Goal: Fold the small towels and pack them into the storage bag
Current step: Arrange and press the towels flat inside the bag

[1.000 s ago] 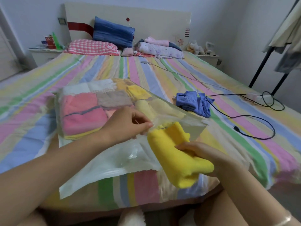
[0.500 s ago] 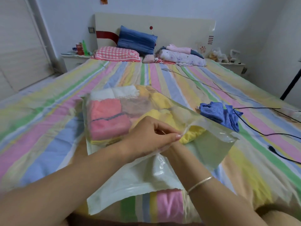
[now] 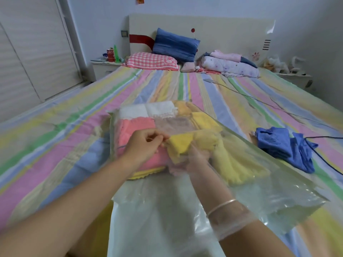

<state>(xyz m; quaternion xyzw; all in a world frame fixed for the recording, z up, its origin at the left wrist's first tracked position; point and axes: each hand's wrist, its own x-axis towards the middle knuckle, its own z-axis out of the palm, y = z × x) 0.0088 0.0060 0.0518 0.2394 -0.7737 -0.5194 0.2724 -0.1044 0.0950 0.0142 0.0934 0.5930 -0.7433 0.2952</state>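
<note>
A clear plastic storage bag [image 3: 278,186] lies on the striped bed, its mouth toward me. Folded small towels fill its far end: pink [image 3: 130,130], white [image 3: 146,109], beige [image 3: 172,123] and yellow ones. My left hand [image 3: 144,145] pinches the bag's upper sheet above the pink towel. Reaching deep inside the bag, my right hand [image 3: 196,156] shows blurred through the plastic and grips the yellow towel [image 3: 181,147] beside the pink stack. A crumpled blue towel [image 3: 280,145] lies on the bed to the right, outside the bag.
A black cable [image 3: 321,160] runs past the blue towel at the right. A thin white cable [image 3: 241,94] crosses the bed farther back. Pillows [image 3: 174,45] and folded bedding [image 3: 230,65] sit by the headboard. A nightstand [image 3: 104,68] with bottles stands at the left.
My right hand went from outside the bag, holding the yellow towel, to deep inside it with the towel. My left hand kept hold of the upper sheet. My view shifted left and nearer.
</note>
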